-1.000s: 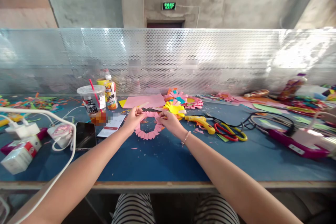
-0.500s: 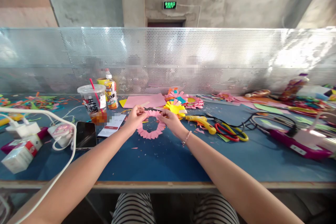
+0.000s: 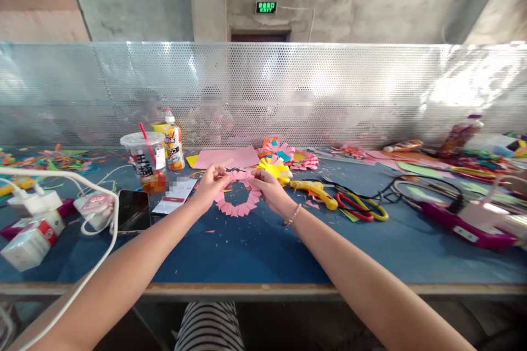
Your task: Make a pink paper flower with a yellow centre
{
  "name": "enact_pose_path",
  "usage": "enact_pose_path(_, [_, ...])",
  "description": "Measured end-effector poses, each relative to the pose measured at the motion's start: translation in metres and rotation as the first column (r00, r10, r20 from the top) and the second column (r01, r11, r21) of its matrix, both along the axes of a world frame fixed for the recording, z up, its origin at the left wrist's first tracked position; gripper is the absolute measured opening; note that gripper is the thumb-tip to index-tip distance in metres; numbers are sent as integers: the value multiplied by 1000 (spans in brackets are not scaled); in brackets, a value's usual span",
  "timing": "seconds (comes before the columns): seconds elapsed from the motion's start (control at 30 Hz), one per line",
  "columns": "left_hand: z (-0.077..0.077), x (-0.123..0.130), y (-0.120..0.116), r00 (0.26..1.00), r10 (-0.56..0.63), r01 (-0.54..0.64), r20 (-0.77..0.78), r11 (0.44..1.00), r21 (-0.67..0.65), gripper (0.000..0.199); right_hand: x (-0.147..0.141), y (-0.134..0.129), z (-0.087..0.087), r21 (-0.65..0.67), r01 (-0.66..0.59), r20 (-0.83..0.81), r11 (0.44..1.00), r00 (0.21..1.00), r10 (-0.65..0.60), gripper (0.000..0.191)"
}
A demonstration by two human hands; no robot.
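A pink fringed paper ring (image 3: 237, 209) hangs between my two hands, over the middle of the blue table. My left hand (image 3: 213, 185) pinches its upper left edge, and my right hand (image 3: 269, 189) pinches its upper right edge. The ring's short tabs fan out around an open centre. Just behind my right hand lies a yellow paper flower (image 3: 275, 169), with pink paper flowers (image 3: 303, 160) beyond it. A yellow glue gun (image 3: 319, 194) rests to the right of my right hand.
Left of my hands are a plastic cup (image 3: 144, 162), a bottle (image 3: 174, 146), a phone (image 3: 132, 211) and a white cable. Scissors (image 3: 362, 207) and a purple power strip (image 3: 465, 228) lie right. Behind the table stands a perforated metal screen (image 3: 263, 77).
The ring has tilted slightly, so its tabs show flatter and its opening looks a little different. Both hands keep their pinch. One striped knee at the lower right has gone out of view.
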State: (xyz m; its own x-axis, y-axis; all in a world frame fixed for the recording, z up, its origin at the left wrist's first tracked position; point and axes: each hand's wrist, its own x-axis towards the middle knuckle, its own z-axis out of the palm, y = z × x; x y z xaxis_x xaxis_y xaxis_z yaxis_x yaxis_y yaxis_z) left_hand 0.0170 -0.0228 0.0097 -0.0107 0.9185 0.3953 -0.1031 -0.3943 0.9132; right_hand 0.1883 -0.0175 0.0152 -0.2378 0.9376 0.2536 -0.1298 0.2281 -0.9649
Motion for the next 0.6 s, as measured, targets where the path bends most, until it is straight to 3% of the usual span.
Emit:
enact_pose_path(0.43, [3, 4, -6, 999, -54, 54, 0, 996, 70, 24, 4, -5, 7, 47, -88, -57, 995, 994, 91, 24])
enact_pose_path(0.6, [3, 5, -8, 999, -55, 54, 2, 996, 70, 24, 4, -9, 9, 6, -135, -122, 991, 983, 135, 25])
